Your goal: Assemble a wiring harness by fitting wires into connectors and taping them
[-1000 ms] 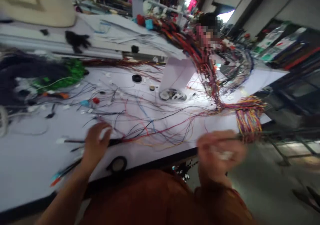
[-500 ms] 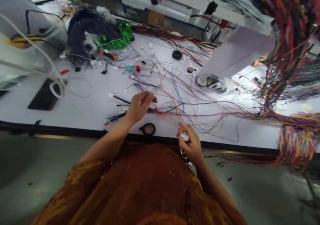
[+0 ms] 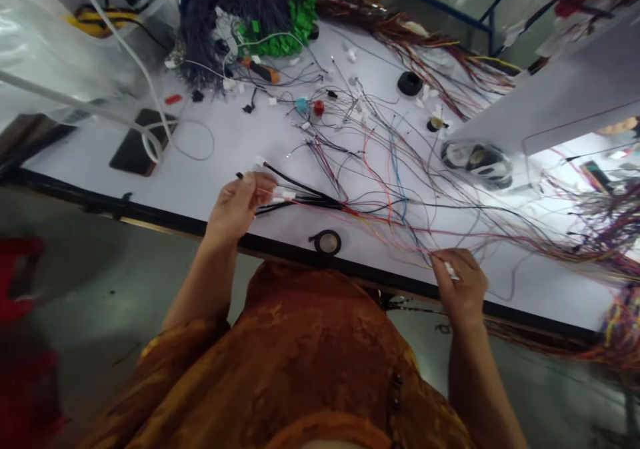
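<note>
My left hand (image 3: 234,210) is closed at the left end of the wire harness, its fingertips pinched on a thin pink wire (image 3: 316,210) that runs rightward. Beside those fingers lie black-sleeved branches (image 3: 313,200) with white connectors (image 3: 284,195) at their ends. Farther right, near the table's front edge, my right hand (image 3: 463,286) pinches thin wires between thumb and forefinger. A small white connector (image 3: 451,271) shows within that hand. Between the hands, loose red, yellow and blue wires (image 3: 390,219) spread over the white table. A roll of black tape (image 3: 328,242) lies just in front of the harness.
A dark phone (image 3: 143,144) and a white cable (image 3: 150,144) lie at the left. Behind are a green connector pile (image 3: 280,39), an orange-handled tool (image 3: 263,70) and another black tape roll (image 3: 410,83). A white post (image 3: 545,96) rises at the right.
My left hand has moved left and now pinches the pink wire at the harness's left end. My right hand has moved right along the wires. The camera view has shifted and tilted.
</note>
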Motion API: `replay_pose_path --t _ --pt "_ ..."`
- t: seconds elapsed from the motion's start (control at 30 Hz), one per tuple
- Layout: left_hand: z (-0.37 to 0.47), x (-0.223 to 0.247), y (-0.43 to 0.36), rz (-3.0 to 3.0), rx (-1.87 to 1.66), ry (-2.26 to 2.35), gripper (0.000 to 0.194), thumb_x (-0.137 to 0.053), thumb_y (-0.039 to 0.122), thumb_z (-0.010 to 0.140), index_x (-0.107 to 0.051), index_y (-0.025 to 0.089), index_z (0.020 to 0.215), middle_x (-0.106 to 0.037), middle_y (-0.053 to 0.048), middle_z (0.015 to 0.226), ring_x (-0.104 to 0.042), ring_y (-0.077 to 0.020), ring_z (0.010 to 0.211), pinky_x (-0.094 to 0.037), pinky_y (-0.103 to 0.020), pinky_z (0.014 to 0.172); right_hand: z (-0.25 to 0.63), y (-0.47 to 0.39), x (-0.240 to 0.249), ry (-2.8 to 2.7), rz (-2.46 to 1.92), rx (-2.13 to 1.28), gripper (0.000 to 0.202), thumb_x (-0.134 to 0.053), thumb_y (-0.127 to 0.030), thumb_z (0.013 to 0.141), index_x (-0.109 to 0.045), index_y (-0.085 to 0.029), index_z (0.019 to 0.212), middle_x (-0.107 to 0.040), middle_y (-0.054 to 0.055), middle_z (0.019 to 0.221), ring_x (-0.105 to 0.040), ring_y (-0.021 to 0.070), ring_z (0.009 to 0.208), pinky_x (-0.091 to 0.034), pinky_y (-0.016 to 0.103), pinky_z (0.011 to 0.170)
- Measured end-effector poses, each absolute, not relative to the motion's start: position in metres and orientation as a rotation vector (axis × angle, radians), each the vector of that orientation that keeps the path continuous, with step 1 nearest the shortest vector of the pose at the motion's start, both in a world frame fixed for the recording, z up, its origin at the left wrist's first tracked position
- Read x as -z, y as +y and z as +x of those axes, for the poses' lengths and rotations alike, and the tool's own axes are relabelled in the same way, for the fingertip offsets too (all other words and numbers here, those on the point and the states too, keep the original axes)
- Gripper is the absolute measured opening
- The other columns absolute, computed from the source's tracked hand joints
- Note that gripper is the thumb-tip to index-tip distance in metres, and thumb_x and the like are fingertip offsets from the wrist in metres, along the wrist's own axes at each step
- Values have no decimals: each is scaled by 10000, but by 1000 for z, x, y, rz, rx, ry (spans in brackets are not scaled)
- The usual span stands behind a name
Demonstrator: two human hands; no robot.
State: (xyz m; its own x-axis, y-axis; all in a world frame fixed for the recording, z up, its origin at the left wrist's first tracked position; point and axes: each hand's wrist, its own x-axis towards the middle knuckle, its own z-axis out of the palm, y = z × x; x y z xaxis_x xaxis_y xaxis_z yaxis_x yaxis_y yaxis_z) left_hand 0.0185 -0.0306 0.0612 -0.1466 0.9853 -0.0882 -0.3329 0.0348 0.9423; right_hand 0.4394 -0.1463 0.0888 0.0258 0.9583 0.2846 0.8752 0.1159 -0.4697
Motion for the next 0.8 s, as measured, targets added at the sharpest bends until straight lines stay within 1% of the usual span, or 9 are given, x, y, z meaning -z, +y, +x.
replay_pose_path --t 0.1,0.17,0.23,0.3,0.33,0.47,0.6,0.7,0.8 --pt "25 -44 -42 804 -1261 1109 383 -839 477 760 -687 141 658 -596 -24 641 -458 -50 503 -379 -179 452 457 -130 -79 -1803 -1954 -468 236 -616 -428 878 -745 -231 861 -721 89 883 -693 240 805 -553 399 721" --pt "29 -37 -48 714 -1209 1108 359 -881 437 697 -682 138 695 -542 13 577 -440 -47 464 -355 -175 430 461 -118 -81 -1774 -2122 -569 337 -608 -481 842 -779 -205 932 -727 119 970 -695 243 785 -547 401 695" --pt "33 -33 -54 673 -1190 1118 360 -901 410 659 -670 142 725 -553 22 583 -492 -60 476 -394 -177 443 453 -105 -90 -1750 -2300 -486 411 -597 -491 840 -794 -193 1045 -731 129 963 -686 249 746 -533 417 697" --pt "34 -30 -59 680 -1170 1132 360 -898 400 663 -647 145 707 -588 14 621 -540 -71 508 -438 -182 469 429 -91 -101 -1765 -2347 -410 412 -591 -477 877 -788 -205 1117 -735 105 850 -674 253 716 -516 420 717" --pt "34 -30 -61 693 -1153 1135 350 -890 396 680 -646 146 707 -595 13 633 -555 -73 521 -454 -182 482 412 -83 -105 -1793 -2275 -459 394 -589 -477 901 -786 -218 1122 -731 87 794 -673 250 715 -510 404 716" --pt "32 -28 -62 728 -1111 1130 333 -850 437 741 -693 144 749 -628 -13 661 -590 -93 554 -501 -205 518 326 -33 -93 -2118 -1632 -704 267 -559 -357 975 -785 -215 973 -739 79 927 -674 217 865 -491 345 801" --pt "33 -27 -59 727 -1128 1161 391 -790 530 781 -743 142 768 -613 -26 614 -553 -92 511 -465 -204 470 245 20 -55 -2451 -1630 -750 234 -541 -237 982 -759 -166 939 -699 125 1020 -645 236 909 -441 337 749" --pt "33 -23 -55 712 -1162 1205 311 -793 453 787 -749 146 771 -578 4 592 -508 -62 482 -430 -178 451 213 39 -40 -2587 -1676 -762 226 -503 -178 979 -713 -141 905 -671 164 1076 -628 260 954 -428 346 756" --pt "34 -17 -49 724 -1227 1232 227 -790 365 795 -750 156 874 -617 12 618 -545 -68 499 -464 -181 475 210 40 -36 -2463 -1569 -769 173 -487 -156 968 -636 -164 880 -649 142 1081 -605 231 973 -430 329 811"
